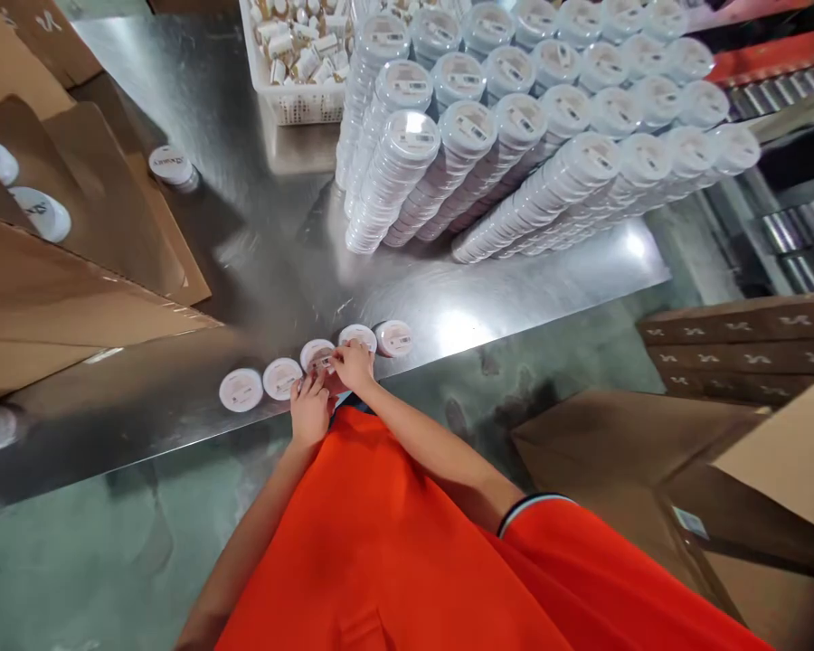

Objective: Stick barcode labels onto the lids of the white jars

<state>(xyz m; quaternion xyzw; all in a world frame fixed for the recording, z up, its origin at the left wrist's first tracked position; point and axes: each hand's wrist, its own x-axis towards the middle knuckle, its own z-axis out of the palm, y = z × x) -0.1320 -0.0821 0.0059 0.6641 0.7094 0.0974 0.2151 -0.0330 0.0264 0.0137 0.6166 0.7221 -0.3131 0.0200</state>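
Observation:
Several round white lidded containers with small printed labels lie in a row along the near edge of the steel table (176, 398). My left hand (310, 409) grips the near side of one container (317, 355). My right hand (353, 366) pinches at the top of the same container, over a small label. Another container (357, 338) sits just beyond my right hand, touching its fingers or very close. Further along, one container (394, 338) lies to the right, and two more (282, 378) (241, 390) lie to the left. My orange sleeveless garment (380, 551) fills the bottom of the view.
Tall tilted stacks of white containers (448, 154) cover the table's far right. A white plastic basket (291, 99) of small items stands behind them. Cardboard sheets (88, 208) lie at the left. Stacked brown cartons (739, 344) stand on the green floor (74, 561) to the right.

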